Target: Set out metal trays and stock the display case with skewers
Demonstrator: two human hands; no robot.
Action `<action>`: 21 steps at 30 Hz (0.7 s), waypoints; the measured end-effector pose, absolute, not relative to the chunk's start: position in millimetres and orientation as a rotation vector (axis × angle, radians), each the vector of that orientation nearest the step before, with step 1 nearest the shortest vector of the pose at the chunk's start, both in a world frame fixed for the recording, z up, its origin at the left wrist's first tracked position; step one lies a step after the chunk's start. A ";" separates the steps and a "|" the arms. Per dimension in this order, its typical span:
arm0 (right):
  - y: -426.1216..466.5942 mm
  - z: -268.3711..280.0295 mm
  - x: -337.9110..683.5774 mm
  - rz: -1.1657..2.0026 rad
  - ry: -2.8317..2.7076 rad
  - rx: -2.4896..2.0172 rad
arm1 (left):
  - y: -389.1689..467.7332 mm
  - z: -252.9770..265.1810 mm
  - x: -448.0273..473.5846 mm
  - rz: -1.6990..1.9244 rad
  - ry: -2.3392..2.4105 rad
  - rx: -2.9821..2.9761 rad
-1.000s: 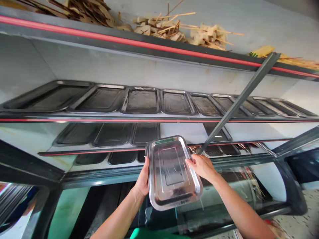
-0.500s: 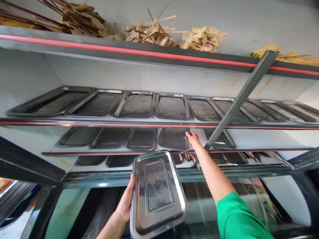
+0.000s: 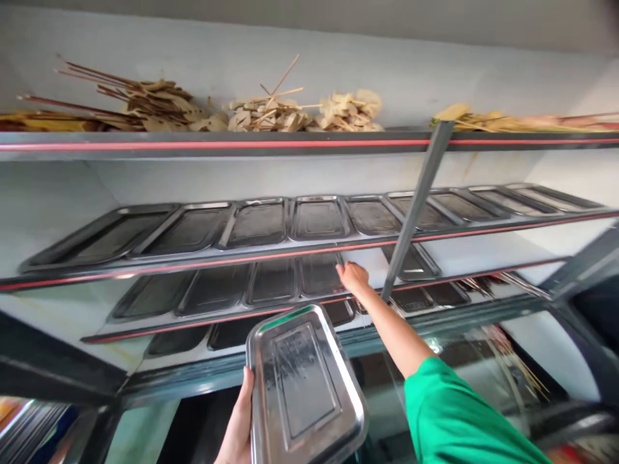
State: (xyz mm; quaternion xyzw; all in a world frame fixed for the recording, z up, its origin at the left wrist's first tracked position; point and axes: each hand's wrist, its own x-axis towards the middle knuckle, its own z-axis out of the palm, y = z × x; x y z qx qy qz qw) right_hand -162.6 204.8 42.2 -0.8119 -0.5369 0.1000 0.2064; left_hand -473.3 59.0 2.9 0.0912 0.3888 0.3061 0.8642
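Observation:
A shiny metal tray (image 3: 309,380) is tilted up in front of me, gripped along its left edge by my left hand (image 3: 239,419); the thumb shows at the rim and the other fingers are hidden behind. My right hand (image 3: 354,277) reaches to the middle shelf, its fingers curled at the right edge of a shelf tray (image 3: 320,274). That tray lies flat beside another metal tray (image 3: 274,281) on its left. A gap of bare shelf separates it from the tray (image 3: 411,262) beyond the post.
A slanted grey post (image 3: 418,206) crosses the shelves right of my hand. Above, a row of metal trays (image 3: 322,218) fills a shelf. Skewered food (image 3: 271,116) lies on the top shelf. Below are more trays (image 3: 178,339) and a glass-fronted ledge (image 3: 193,380).
My view has tilted up and shifted right. The shelf tray under my right hand sits farther back from the shelf's front edge. My left hand still holds its tray.

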 end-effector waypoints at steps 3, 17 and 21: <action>109.4 29.2 -186.5 0.483 -1.824 -2.070 | 59.5 -0.1 -469.4 0.678 0.789 0.244; -72.1 24.8 -90.7 0.442 -1.443 -2.111 | 25.0 -17.3 -343.7 0.354 0.537 0.240; -76.4 18.5 14.7 0.737 -1.090 -1.782 | 16.5 -14.4 -272.2 0.322 0.500 0.228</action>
